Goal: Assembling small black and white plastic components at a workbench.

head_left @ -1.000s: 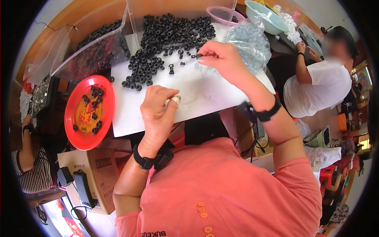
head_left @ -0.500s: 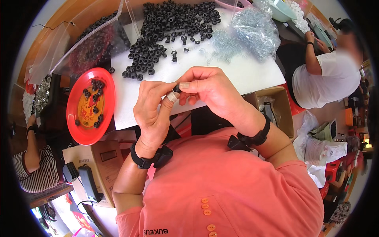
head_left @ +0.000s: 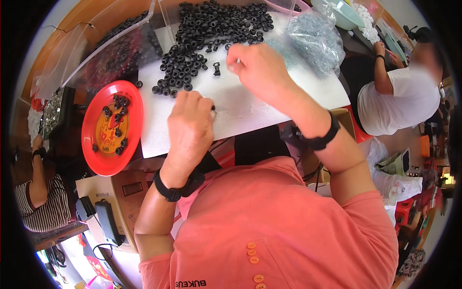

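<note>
One black piece (head_left: 213, 109) is pinched in the left hand (head_left: 190, 120) at ten o'clock. The right hand (head_left: 261, 66), grip unclear, curls by the twelve o'clock pile (head_left: 211, 25), seemingly picking; that calls for a fine pinch.

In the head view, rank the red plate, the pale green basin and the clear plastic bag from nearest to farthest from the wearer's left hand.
From the left hand:
1. Red plate, off to the hand's left.
2. Clear plastic bag, up and to the right.
3. Pale green basin, also upper right, beyond the bag.
</note>
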`<state>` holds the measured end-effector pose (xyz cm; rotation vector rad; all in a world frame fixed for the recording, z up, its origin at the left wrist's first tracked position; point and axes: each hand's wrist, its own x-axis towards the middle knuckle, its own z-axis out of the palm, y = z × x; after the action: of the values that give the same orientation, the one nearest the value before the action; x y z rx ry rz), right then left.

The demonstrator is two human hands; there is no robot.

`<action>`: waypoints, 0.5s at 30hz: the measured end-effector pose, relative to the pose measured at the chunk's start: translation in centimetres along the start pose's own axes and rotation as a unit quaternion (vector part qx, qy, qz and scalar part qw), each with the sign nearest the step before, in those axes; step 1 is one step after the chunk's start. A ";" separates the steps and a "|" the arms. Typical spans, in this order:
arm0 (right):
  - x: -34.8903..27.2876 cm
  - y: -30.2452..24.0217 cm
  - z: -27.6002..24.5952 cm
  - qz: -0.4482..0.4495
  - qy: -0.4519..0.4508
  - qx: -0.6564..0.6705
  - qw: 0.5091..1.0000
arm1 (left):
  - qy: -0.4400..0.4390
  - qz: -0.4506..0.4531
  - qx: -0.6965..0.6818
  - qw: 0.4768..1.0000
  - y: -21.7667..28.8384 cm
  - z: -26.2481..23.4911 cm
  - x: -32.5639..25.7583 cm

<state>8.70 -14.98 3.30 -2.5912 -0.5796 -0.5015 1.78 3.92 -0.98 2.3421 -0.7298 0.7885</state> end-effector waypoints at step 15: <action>7.7 0.0 3.9 -0.094 -0.182 -0.136 0.969 | -0.027 0.003 -0.037 0.999 -0.1 1.0 -0.2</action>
<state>16.14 -10.67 3.32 -2.9303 -0.9433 -0.1681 2.07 3.37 -1.83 2.3047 -0.7763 0.6908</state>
